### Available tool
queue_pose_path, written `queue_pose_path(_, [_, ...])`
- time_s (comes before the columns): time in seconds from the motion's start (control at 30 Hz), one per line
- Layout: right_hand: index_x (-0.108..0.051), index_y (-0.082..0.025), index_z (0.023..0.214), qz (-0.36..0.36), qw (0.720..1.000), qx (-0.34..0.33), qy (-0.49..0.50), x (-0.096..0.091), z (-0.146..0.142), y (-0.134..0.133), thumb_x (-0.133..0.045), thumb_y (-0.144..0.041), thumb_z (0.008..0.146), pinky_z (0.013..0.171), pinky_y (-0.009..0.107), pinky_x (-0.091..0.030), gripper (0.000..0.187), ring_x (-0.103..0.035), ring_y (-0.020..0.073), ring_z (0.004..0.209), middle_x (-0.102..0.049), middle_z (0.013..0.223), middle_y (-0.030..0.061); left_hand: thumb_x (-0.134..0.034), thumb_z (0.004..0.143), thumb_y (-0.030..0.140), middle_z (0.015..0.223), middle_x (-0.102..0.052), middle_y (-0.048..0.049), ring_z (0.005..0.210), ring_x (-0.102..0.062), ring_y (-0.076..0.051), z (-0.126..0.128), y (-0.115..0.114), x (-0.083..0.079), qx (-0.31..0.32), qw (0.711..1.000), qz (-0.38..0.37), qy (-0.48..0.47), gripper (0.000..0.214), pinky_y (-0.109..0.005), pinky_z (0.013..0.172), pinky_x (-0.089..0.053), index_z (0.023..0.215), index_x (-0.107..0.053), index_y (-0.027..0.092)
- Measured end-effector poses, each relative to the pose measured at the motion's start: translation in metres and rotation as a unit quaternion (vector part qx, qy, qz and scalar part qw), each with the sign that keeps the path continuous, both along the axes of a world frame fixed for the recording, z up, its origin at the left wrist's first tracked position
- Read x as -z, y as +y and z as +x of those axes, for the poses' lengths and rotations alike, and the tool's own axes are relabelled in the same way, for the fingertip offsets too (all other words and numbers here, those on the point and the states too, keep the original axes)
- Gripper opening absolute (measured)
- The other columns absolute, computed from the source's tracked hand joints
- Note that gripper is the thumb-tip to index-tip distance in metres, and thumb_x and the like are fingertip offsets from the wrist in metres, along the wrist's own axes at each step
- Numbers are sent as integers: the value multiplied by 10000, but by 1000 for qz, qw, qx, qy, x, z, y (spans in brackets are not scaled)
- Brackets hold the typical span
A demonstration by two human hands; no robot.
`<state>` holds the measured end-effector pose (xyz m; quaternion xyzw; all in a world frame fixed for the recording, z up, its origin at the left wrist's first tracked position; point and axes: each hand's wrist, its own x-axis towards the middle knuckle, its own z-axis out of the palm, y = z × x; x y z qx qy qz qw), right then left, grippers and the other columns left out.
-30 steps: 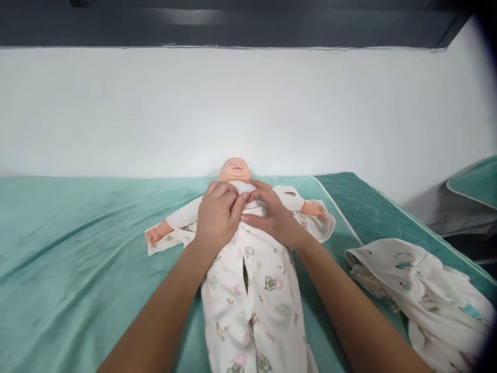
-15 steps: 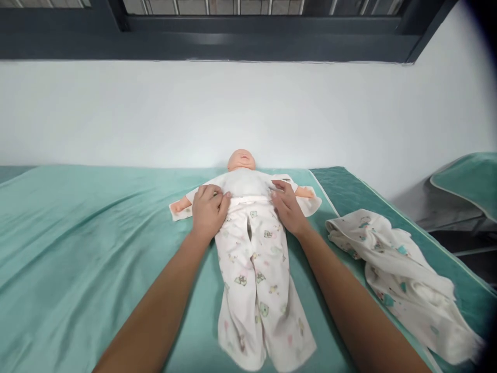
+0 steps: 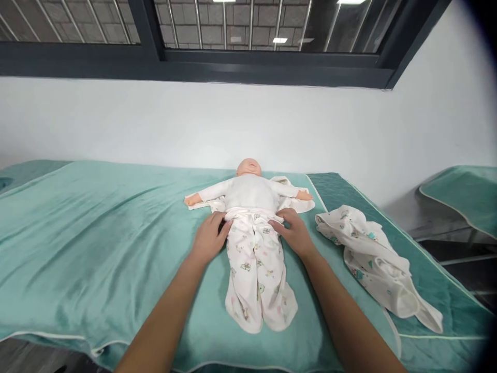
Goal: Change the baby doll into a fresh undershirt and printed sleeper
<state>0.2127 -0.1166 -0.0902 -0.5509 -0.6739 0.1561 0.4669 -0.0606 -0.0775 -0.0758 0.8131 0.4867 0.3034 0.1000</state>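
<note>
A baby doll (image 3: pixel 248 191) in a white long-sleeved top lies on its back on the green bed cover, arms spread. White printed baby pants (image 3: pixel 256 254) cover its lower body up to the waist. My left hand (image 3: pixel 212 234) is at the left side of the waistband, its thumb on the fabric and fingers curled round the edge. At the opposite side, my right hand (image 3: pixel 294 231) pinches the pants between thumb and fingers. A white cloth (image 3: pixel 305 205) lies spread beneath the doll's arms.
Right of the doll, a crumpled white printed garment (image 3: pixel 373 259) rests across the seam of the green cover (image 3: pixel 128 233). Behind the bed stands a white wall (image 3: pixel 194 124) below a dark window frame (image 3: pixel 272 67). A green folding seat (image 3: pixel 462 194) is at the far right.
Both hands have moved down from the doll's torso to the hips, at the pants' waistband. More of the white top now shows. The camera view has tilted up and back.
</note>
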Motion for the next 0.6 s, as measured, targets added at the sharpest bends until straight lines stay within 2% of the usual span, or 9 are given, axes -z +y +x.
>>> queue_pose_path(0.13, [-552, -121, 690, -13, 1000, 21, -8, 3, -3, 11, -587, -612, 815, 765, 212, -348, 508, -466, 84, 814, -544, 769, 30, -449, 916, 562, 993, -581, -44, 910, -520, -111, 2, 4, 1, 37, 999, -19, -20, 454, -237, 823, -397, 1046, -583, 148])
queue_pose_path(0.2, [-520, -111, 661, -28, 999, 35, -14, 5, -5, 19, -575, -621, 815, 698, 196, -309, 536, -420, 60, 727, -500, 703, 13, -471, 888, 609, 948, -575, -41, 867, -502, -103, 9, 14, 0, 24, 999, -21, -18, 496, -231, 786, -377, 1003, -575, 138])
queue_pose_path(0.37, [-421, -107, 667, -75, 992, 98, 5, 0, -12, 46, -508, -662, 831, 595, 186, -214, 586, -265, 27, 599, -342, 574, -26, -476, 851, 676, 909, -570, -22, 805, -478, -83, 34, 54, -3, -41, 999, 1, -24, 548, -211, 706, -307, 935, -570, 142])
queue_pose_path(0.5, [-414, -109, 669, -79, 988, 126, 38, -7, -15, 69, -508, -669, 822, 589, 174, -228, 589, -279, 24, 611, -350, 582, -29, -467, 871, 648, 888, -567, -17, 795, -470, -76, 47, 86, -4, -63, 997, 9, -32, 516, -214, 703, -285, 892, -585, 146])
queue_pose_path(0.6, [-415, -107, 665, -81, 985, 145, 47, -8, -16, 79, -522, -679, 805, 584, 168, -232, 599, -281, 21, 617, -339, 590, -29, -490, 874, 617, 950, -559, -30, 850, -490, -80, 50, 99, -4, -63, 996, 39, -48, 490, -214, 727, -308, 881, -592, 138])
